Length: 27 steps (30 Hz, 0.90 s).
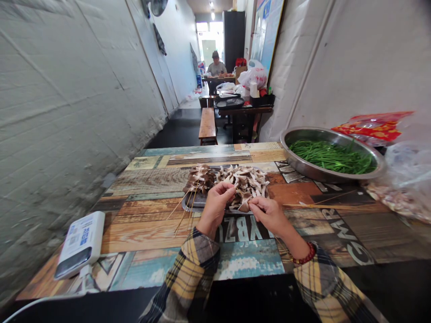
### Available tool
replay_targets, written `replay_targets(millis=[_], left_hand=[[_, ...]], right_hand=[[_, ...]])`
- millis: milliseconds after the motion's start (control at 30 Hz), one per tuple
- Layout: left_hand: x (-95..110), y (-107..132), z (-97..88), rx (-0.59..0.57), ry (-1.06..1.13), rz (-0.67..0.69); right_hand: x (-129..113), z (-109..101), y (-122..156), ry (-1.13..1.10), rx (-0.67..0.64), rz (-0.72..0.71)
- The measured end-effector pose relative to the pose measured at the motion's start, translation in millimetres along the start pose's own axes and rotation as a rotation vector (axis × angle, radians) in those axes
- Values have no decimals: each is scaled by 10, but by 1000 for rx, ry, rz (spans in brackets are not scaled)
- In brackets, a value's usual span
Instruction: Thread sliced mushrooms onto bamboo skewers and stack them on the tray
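Observation:
A metal tray (187, 205) in front of me holds a heap of torn oyster mushrooms (251, 176). At its left end lie mushroom skewers (201, 175), their bare bamboo sticks (182, 218) sticking out over the near rim. My left hand (217, 205) is over the tray's middle with thumb and fingers pinched together; what they grip is hidden. My right hand (269, 214), at the tray's near right corner, pinches the edge of a mushroom piece (245, 205). The hands are a short way apart.
Loose bamboo sticks (313, 206) lie right of the tray. Behind them stands a steel basin (296, 166) of green chives (332, 157), beside plastic bags (409, 166). A white power bank (81, 244) with a cable is at left. Farther off, a person (216, 67) sits at another table.

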State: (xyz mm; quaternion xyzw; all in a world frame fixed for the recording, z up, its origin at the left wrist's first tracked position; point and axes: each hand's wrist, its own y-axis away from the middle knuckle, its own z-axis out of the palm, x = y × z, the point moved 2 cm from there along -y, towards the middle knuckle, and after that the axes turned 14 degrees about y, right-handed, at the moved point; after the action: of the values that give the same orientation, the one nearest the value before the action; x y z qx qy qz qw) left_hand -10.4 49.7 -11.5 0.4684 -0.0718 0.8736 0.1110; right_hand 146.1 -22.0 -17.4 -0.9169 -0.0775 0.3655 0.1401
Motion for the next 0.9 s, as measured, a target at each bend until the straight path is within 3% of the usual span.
replay_targets(millis=[467,633,900], left_hand=[[25,54,100,-155,-176,-110],[43,52,101,-132,-150,-85],[50,73,155,-137,-248,-50]], right_hand=[[13,9,-5,-94,12,17],[41,28,4,-173,7,42],[22,26,8,-104,18,27]])
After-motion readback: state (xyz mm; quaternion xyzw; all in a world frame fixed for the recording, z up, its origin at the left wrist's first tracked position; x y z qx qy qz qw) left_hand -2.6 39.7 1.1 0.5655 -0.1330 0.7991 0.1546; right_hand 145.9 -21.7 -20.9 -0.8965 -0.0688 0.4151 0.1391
